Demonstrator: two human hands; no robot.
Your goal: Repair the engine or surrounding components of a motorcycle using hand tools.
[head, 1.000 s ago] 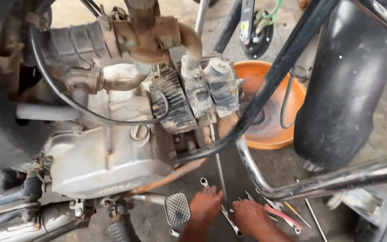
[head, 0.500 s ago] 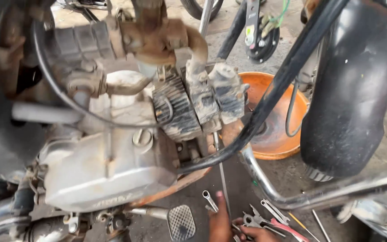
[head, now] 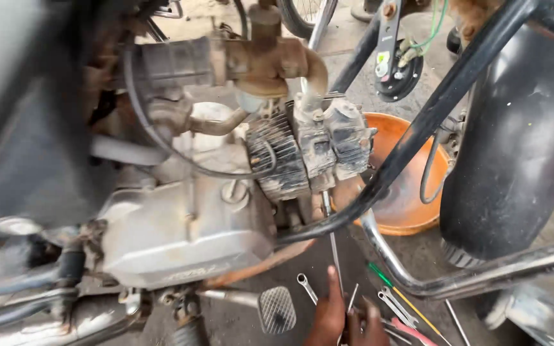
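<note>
At the bottom edge, my left hand (head: 328,314) reaches down to tools lying on the dark ground, one finger stretched towards a thin metal rod (head: 335,256). Beside it, my right hand (head: 368,327) is mostly cut off by the frame; a thin metal piece (head: 352,298) shows between the two hands. Whether either hand grips anything is hidden. A small spanner (head: 307,288) lies just left of my left hand. More spanners (head: 395,306) and a green-handled screwdriver (head: 385,280) lie to the right. A dirty motorcycle engine (head: 181,230) with a finned cylinder (head: 309,154) fills the view above.
An orange basin (head: 411,192) sits on the ground behind the black frame tube (head: 418,134). A large black cylindrical part (head: 514,141) stands at the right. A chrome guard bar (head: 418,285) curves over the tools. A ridged foot pedal (head: 277,309) sticks out left of my hands.
Both hands have dropped towards the bottom edge and drawn closer together over the tools. The view has shifted, so the engine sits lower and to the right.
</note>
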